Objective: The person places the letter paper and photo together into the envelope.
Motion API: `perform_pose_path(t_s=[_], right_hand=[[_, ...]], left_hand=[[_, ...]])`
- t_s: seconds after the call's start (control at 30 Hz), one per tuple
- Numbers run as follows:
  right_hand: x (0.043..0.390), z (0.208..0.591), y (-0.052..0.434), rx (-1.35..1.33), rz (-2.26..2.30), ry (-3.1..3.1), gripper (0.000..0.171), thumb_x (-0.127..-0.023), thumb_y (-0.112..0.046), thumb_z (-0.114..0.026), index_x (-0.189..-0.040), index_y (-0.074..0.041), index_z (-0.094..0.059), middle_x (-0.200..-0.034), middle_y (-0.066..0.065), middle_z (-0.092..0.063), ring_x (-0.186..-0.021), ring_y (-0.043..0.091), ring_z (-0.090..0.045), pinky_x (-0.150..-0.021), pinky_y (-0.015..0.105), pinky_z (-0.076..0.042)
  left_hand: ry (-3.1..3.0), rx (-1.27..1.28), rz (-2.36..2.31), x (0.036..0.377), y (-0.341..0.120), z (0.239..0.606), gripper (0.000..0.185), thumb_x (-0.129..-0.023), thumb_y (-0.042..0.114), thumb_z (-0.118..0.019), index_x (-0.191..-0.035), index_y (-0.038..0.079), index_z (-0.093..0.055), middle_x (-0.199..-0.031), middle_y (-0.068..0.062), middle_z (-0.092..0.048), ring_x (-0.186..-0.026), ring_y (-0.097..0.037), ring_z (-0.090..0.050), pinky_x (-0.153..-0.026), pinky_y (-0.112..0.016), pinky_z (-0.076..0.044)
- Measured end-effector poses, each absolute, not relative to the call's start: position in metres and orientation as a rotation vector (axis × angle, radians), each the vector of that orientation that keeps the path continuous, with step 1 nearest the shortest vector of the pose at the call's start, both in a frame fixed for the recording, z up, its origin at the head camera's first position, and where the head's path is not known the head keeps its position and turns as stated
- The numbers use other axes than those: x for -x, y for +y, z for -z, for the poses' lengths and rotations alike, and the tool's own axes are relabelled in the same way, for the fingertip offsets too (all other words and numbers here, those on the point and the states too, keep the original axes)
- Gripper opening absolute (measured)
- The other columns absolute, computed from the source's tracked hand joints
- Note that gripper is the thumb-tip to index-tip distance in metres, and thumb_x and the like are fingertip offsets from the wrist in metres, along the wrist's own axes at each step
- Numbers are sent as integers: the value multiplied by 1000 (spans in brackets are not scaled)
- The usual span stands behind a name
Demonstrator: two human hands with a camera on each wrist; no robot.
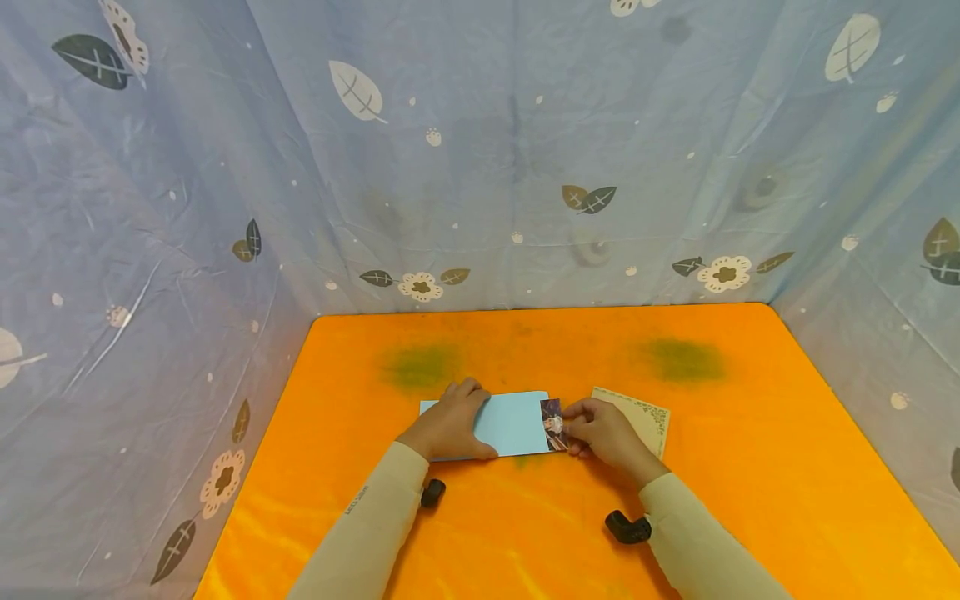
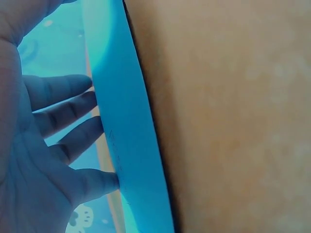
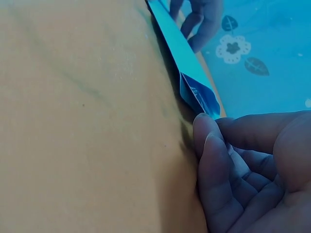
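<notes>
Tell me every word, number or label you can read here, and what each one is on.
No text here is legible.
Left sleeve: a small dark print, too small to read.
Card by the right hand: faint marks along its edge, too blurred to tell if they are writing.
Photo sticking out of the blue envelope: a picture only, no words seen.
Wrist views: no writing.

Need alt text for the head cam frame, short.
Two hands work on a light blue envelope on an orange table: the left hand rests on it while the right hand pinches a photo card at its open end. A cream patterned card lies just right.
</notes>
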State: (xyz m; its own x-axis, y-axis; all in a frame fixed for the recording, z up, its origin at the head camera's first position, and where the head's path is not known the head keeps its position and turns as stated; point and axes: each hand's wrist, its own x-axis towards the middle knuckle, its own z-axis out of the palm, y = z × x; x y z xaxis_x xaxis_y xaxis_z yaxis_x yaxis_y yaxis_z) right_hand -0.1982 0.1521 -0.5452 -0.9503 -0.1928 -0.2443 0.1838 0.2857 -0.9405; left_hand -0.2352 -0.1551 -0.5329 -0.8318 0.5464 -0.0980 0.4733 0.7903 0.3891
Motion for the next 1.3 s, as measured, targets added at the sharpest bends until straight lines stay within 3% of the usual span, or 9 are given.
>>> perform_pose_path(t_s=[0.4,0.93,1.3], right_hand=[[197,545,145,-50,1720,2228,19,-108,0,-65,-125,7,-69,-93,15,-72,-69,27,-67,-63,33,-57],[200,547,137,1,1798,2154,21,-107,5,-64,-126,14,-64,-85,16,-69,-65,23,-64,-62,30,-58],[201,547,132,-7,1807,2102,25,-105,8,-66,-128,15,-63,-89,18,-70,-70,25,-70,-66,32,-63]], left_hand=[[2782,-780,-506,235,-154,534,97,-80,59,-92,-155,8,-57,-151,-4,-50,-128,-25,-47,-102,-40,-53],[2787,-787,-503,234,-153,531,96,-80,58,-92,-155,7,-58,-148,-5,-50,-126,-25,-48,-102,-39,-52],[2784,-792,-498,234,-154,533,96,-80,57,-92,-155,7,-58,-149,-5,-50,-127,-25,-47,-103,-39,-52]])
